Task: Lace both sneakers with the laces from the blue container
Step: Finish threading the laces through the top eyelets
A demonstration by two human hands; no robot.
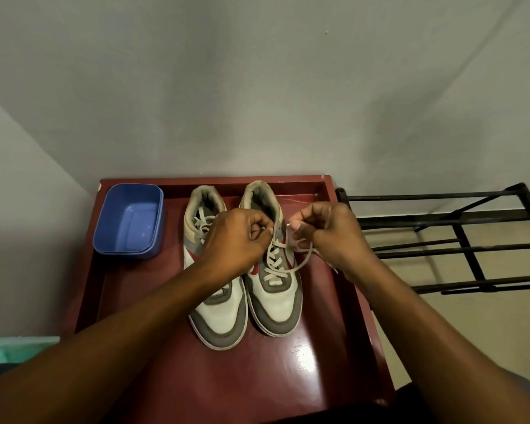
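While pinching the lace ends with the fingers of left hand and right hand, draw both evenly; keep crossings flat on the sneaker.

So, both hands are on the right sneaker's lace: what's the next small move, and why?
Probably pull the slack through with the right hand, which pinches the lace: a loose loop of it hangs beside the right sneaker, while the left hand pinches it at the upper eyelets.
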